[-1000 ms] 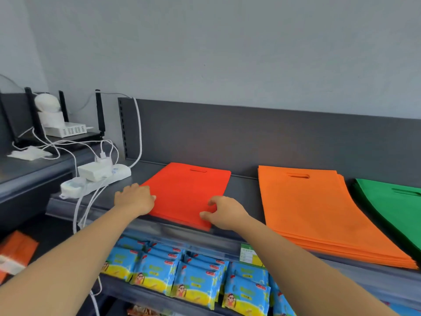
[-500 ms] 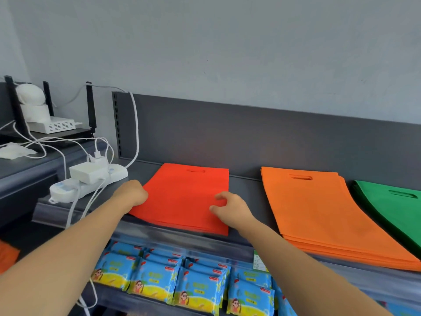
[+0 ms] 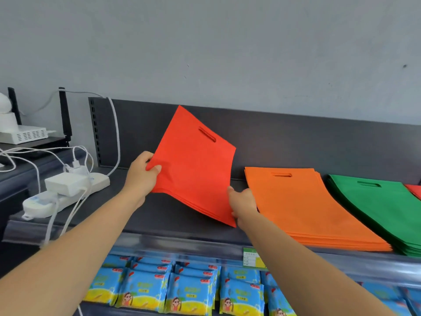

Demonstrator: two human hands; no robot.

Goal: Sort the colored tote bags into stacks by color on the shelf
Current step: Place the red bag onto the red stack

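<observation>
Bags of red cloth (image 3: 193, 169), half a second ago lying flat at the left part of the shelf (image 3: 170, 221) with both hands at their front edge, are now lifted and tilted, one corner raised high against the dark back panel (image 3: 296, 142). The bundle is gripped at its left edge by the left hand (image 3: 141, 176), thumb pressed on the front face and fingers curled behind. Its lower right corner is pinched by the right hand (image 3: 242, 201), whose fingers are hidden behind the cloth. Whether the lowest corner touches the shelf cannot be told.

The cloth is thin and matte, cut in flat rectangles with a slot handle near the top; several layers are seen along the lower edge. Orange bags (image 3: 307, 206) are stacked flat just beside the right hand, and green bags (image 3: 376, 201) are stacked towards the shelf's right end, both with slightly fanned edges. The shelf is smooth and dark grey. A white plastic power strip (image 3: 63, 192) with white cables is set at its left end. Glossy blue-and-yellow snack packets (image 3: 189, 290) are lined up below.
</observation>
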